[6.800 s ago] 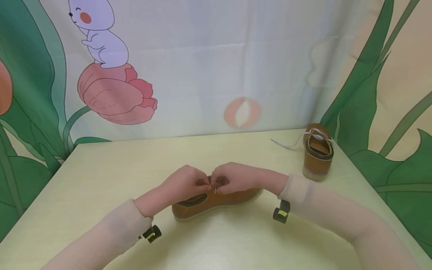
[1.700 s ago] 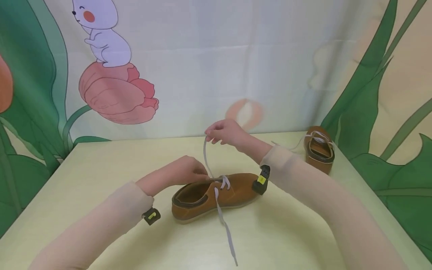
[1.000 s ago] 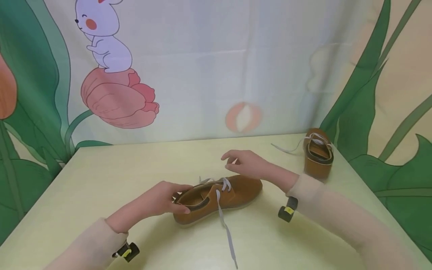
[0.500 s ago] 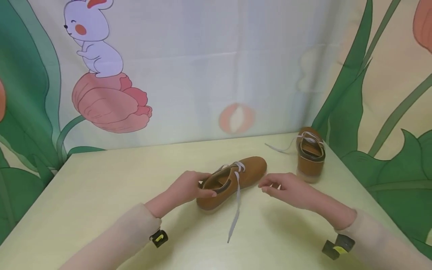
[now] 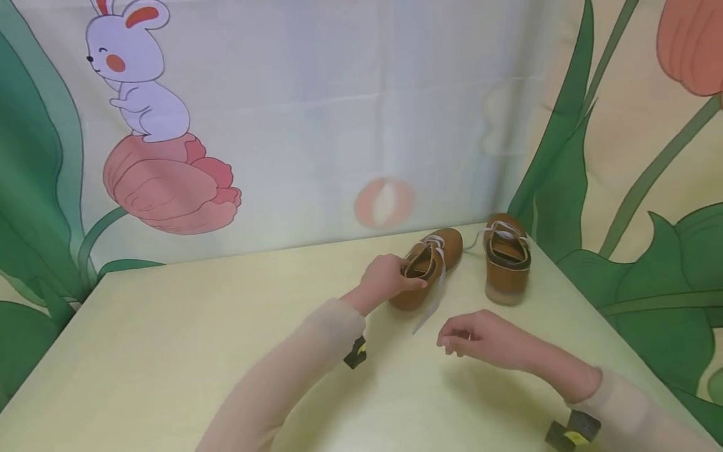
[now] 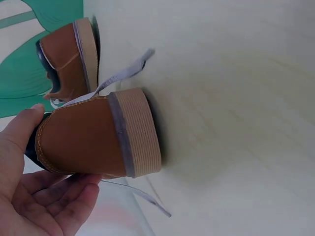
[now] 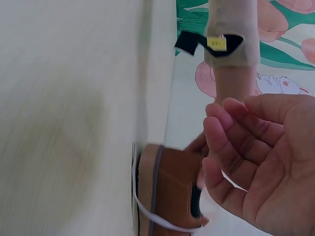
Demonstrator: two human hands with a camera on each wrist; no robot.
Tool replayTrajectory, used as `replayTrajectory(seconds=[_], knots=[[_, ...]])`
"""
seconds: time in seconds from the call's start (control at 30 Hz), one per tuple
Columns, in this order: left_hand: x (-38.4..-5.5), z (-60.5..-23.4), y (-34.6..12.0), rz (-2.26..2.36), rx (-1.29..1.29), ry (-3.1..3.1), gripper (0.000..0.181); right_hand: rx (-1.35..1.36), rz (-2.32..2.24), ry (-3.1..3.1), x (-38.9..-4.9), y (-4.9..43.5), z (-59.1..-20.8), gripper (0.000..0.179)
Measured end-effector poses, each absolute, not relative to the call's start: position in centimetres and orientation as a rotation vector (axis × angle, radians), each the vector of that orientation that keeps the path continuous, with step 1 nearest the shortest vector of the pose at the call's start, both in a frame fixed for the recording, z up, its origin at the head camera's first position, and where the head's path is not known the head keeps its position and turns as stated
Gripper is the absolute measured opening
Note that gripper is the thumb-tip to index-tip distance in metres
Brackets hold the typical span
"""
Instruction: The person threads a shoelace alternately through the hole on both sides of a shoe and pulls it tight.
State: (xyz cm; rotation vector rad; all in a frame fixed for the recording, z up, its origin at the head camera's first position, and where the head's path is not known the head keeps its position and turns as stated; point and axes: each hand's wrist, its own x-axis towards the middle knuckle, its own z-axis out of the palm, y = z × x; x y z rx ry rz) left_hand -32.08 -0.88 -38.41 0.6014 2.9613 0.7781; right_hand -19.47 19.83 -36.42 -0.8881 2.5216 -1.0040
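My left hand (image 5: 386,280) grips a brown lace-up shoe (image 5: 450,250) by its heel collar, thumb on the near side and fingers on the far side. In the left wrist view the shoe's brown heel (image 6: 81,135) and ribbed tan sole face the camera, and a loose grey-white lace (image 6: 125,73) hangs off each side. A second brown shoe (image 5: 507,276), also laced, stands a little to the right with its heel toward me. My right hand (image 5: 486,339) hovers over the table in front of both shoes, fingers loosely curled around nothing.
The pale yellow table (image 5: 186,339) ends at a fabric backdrop (image 5: 294,157) printed with a rabbit, flowers and leaves. The second shoe stands near the table's right edge. Small black devices are strapped at both wrists.
The right hand has let go of the lace and drawn back to the right and nearer. Gripping the heel, the left hand has moved the shoe right and back, close beside the second shoe.
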Motion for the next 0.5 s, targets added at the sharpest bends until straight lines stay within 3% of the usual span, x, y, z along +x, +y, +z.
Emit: replayTrajectory(seconds=[0.13,0.37,0.5], knots=[[-33.5,-38.3,2.0,0.757,0.525,3.008,0.052,-0.892,-0.998,2.519,-19.4,19.6,-36.6,0.024],[-34.6,-38.2,5.7,0.783,0.422,3.071,0.041,-0.963,-0.996,2.504,-19.5,19.1,-36.9,0.023],[-35.0,-37.8,6.5,0.831,0.420,3.063,0.048,-1.024,-0.970,2.527,-20.0,19.0,-37.0,0.020]])
